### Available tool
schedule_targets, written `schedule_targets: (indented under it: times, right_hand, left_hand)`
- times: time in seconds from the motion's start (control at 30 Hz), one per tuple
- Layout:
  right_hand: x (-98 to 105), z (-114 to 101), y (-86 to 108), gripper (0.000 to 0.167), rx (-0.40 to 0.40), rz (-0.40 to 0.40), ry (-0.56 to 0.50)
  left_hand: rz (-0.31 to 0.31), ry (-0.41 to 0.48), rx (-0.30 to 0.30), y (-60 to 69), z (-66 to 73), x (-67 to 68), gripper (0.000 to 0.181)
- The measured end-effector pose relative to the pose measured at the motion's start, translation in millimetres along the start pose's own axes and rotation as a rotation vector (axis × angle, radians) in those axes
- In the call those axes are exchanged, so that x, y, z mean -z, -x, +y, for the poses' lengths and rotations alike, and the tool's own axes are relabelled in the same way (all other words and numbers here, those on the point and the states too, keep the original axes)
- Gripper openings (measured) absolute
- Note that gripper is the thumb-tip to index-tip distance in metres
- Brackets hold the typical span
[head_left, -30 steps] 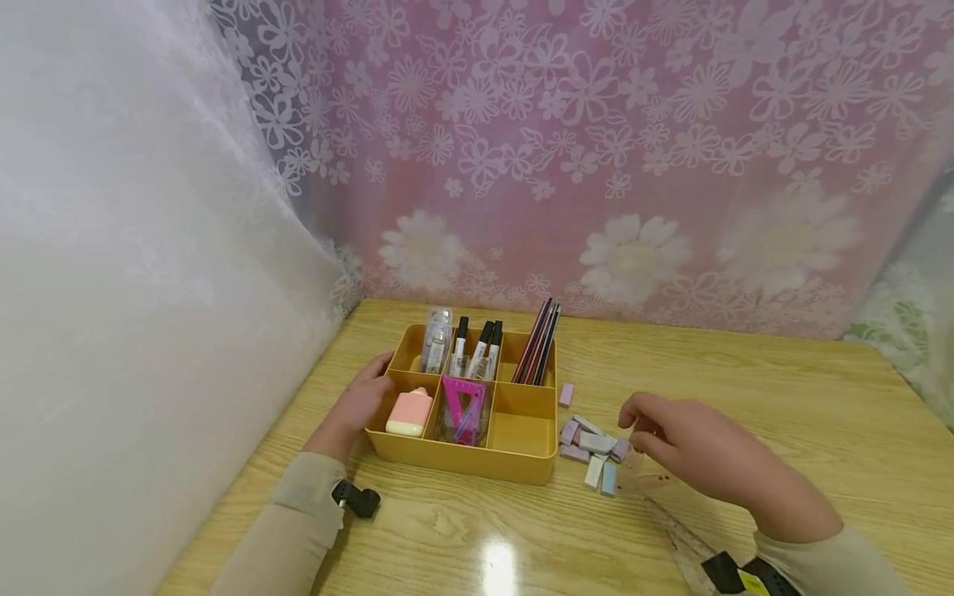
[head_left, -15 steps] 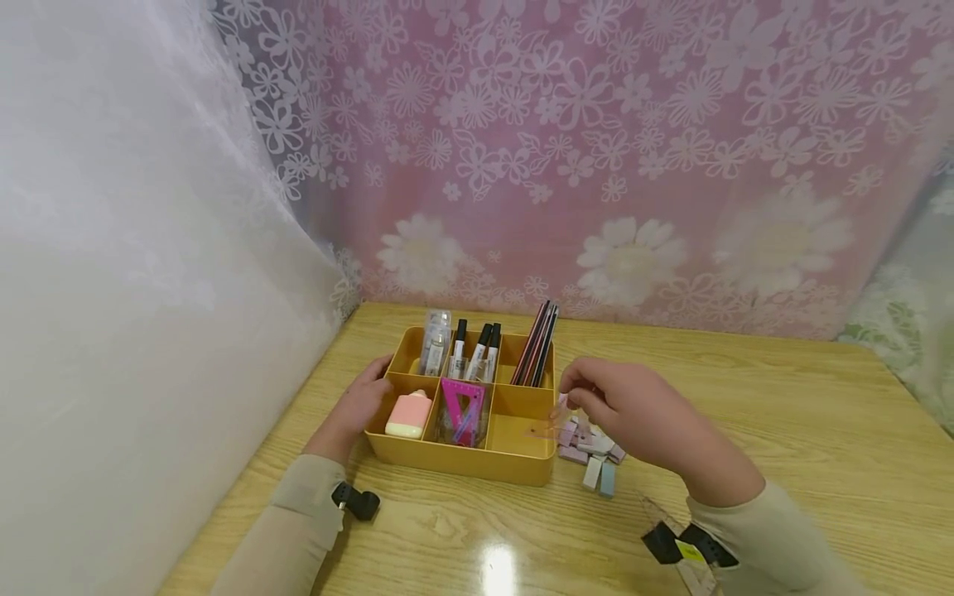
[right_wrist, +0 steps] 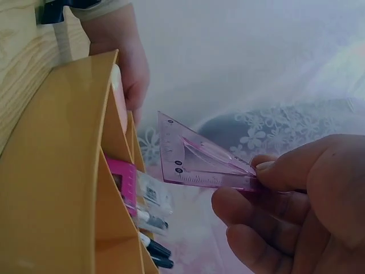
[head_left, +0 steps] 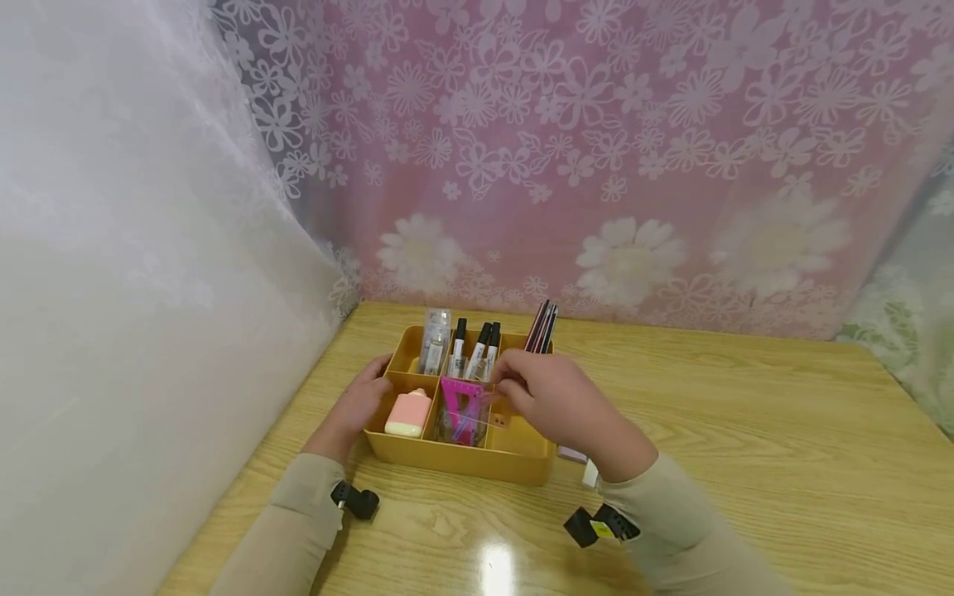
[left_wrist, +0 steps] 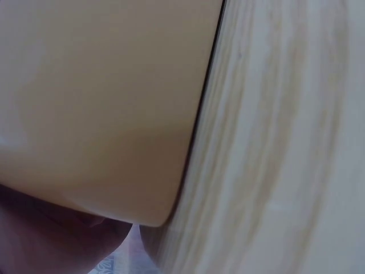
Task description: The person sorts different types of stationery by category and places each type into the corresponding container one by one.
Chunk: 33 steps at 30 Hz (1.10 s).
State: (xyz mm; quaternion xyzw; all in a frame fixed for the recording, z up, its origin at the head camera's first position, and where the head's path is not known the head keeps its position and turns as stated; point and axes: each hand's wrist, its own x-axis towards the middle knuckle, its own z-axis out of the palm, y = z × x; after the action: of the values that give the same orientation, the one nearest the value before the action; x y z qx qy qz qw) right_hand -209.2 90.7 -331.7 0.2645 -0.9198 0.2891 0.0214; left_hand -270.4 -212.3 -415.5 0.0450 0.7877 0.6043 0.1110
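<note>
My left hand (head_left: 365, 401) grips the left side of a yellow desk organizer (head_left: 462, 465). In the left wrist view the organizer's smooth wall (left_wrist: 102, 114) fills much of the picture, with fingers against its edge. Between thumb and fingertips, my right hand (head_left: 555, 401) pinches a clear pinkish set square (right_wrist: 214, 180) above the front compartments. A magenta set square (head_left: 453, 393) stands in the front middle compartment. To its left, a pink and cream bottle-shaped item (head_left: 410, 412) sits in its own compartment. My right hand partly covers the front right compartment.
Black-capped markers (head_left: 459, 335), a clear plastic case (head_left: 436, 339) and dark pencils (head_left: 542, 327) stand in the back row. Small eraser-like blocks (head_left: 570, 454) on the table (head_left: 462, 530) are mostly hidden behind my right arm. A floral curtain (head_left: 522, 165) hangs behind.
My right hand has moved left from beside the small blocks to over the organizer, carrying the clear set square. The left hand stays on the organizer's side.
</note>
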Motion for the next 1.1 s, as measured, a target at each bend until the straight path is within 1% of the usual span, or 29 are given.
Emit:
schedule_targets:
  times: [0.07, 0.23, 0.3, 0.37, 0.5, 0.73, 0.9, 1.1]
  right_hand:
    - [-6, -3, -5.7, 0.011, -0.001, -0.013, 0.007]
    - [-19, -9, -14.5, 0.010, 0.000, -0.039, 0.055]
    - [-22, -11, -16.0, 0.010, -0.003, -0.034, 0.071]
    - [-25, -12, -17.2, 0.011, -0.006, -0.036, 0.079]
    - [-29, -14, -19.7, 0.011, -0.003, -0.035, 0.096]
    - [-35, -14, -21.7, 0.013, 0.006, -0.050, 0.086]
    - [-36, -12, -18.6, 0.013, 0.000, -0.037, 0.107]
    - [-33, -6, -10.8, 0.010, 0.000, -0.016, 0.127]
  left_hand:
    - [-0.002, 0.002, -0.010, -4.8, -5.8, 1.4, 0.062]
    - [0.002, 0.025, -0.042, -17.3, -26.5, 3.8, 0.062]
    - [0.008, 0.024, -0.054, -19.9, -32.3, 4.2, 0.062]
    - [0.015, 0.017, -0.061, -21.0, -35.3, 4.6, 0.061]
    - [0.022, 0.001, -0.067, -20.9, -36.8, 5.4, 0.061]
    - [0.025, 0.004, -0.066, -20.6, -35.3, 5.9, 0.061]
    - [0.021, 0.013, -0.060, -19.9, -34.7, 6.3, 0.061]
    - [-0.006, 0.033, -0.040, -21.1, -32.6, 9.1, 0.060]
